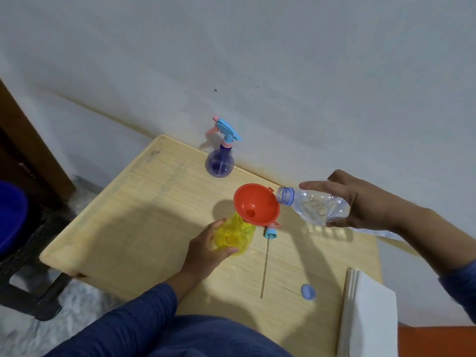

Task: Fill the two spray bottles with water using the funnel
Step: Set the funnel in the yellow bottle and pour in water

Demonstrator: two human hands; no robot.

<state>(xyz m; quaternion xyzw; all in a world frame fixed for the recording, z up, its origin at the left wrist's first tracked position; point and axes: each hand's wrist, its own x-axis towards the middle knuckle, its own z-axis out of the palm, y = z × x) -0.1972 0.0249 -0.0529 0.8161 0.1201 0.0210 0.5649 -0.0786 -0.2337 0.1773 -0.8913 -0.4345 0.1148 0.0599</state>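
Standing against a pale wall: a light wooden table (144,228), with a dark wooden frame and a blue object at the left, grey mottled floor below. Resting along the table's right edge: a white stack of paper (365,313). Lying near the front right corner: 1 small blue cap (308,291).

Sitting at the far edge, close to the wall: the purple spray bottle (219,164), its blue-and-pink trigger head screwed on. Standing near the table's middle: the yellow spray bottle (233,237), open at the neck, carrying the orange funnel (256,204) in its mouth. Lying just right of it on the table: the removed sprayer head (270,232), its thin tube pointing toward the front edge.

Wrapping around the yellow bottle's body: the left hand (206,251), fingers curled against its side. Gripping the clear water bottle (313,206): the right hand (360,202), fingers closed around its crumpled body, index finger extended along the top. Tilting leftward, uncapped mouth touching the funnel's right rim.
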